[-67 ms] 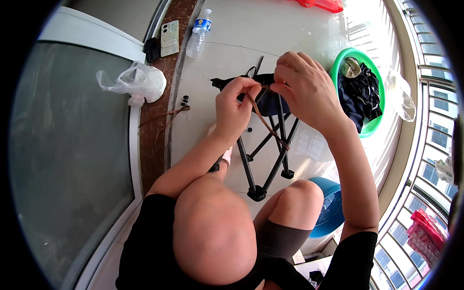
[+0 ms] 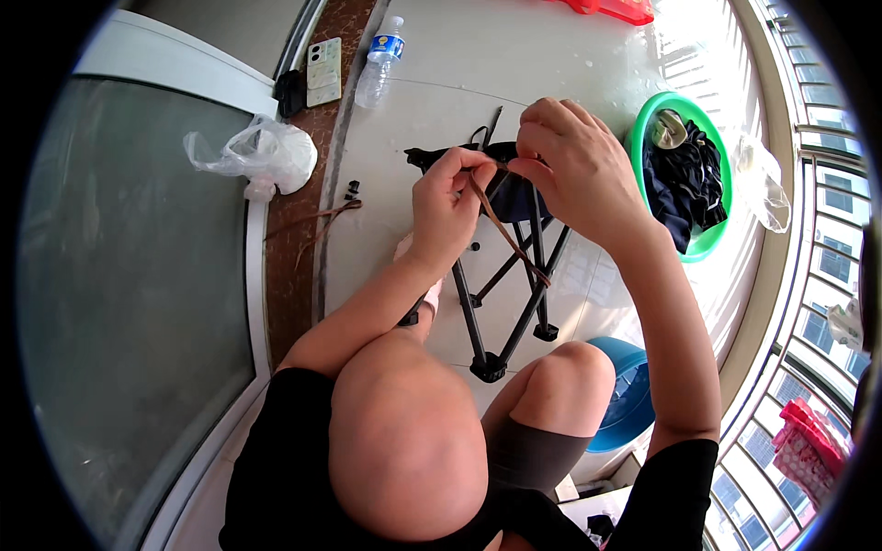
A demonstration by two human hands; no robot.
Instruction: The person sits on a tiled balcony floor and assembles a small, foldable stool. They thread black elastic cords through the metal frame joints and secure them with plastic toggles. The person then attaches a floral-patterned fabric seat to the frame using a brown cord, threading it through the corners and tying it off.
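Observation:
A folding stool with black metal legs point(image 2: 469, 312) and a dark fabric seat point(image 2: 516, 204) is in front of my knees. One end of a brown cord point(image 2: 496, 220) is pinched in my left hand point(image 2: 448, 202), its fingers closed. The cord slants down to the crossing of the stool's legs, where it loops round them. My right hand point(image 2: 579, 165) is beside the left, thumb and fingers closed on the same cord's upper part. The right hand's fingertips are partly hidden behind its knuckles. Both hands are over the seat's edge.
A clear water bottle point(image 2: 378, 69) lies on the tiles, by a phone point(image 2: 323, 69) and a white plastic bag point(image 2: 276, 151) on the brown sill. Another brown cord point(image 2: 322, 216) lies left. At right are a green basin point(image 2: 726, 174) with dark clothes and a blue bucket point(image 2: 634, 404).
My right hand has shifted very slightly left, toward my left hand. The rest looks the same.

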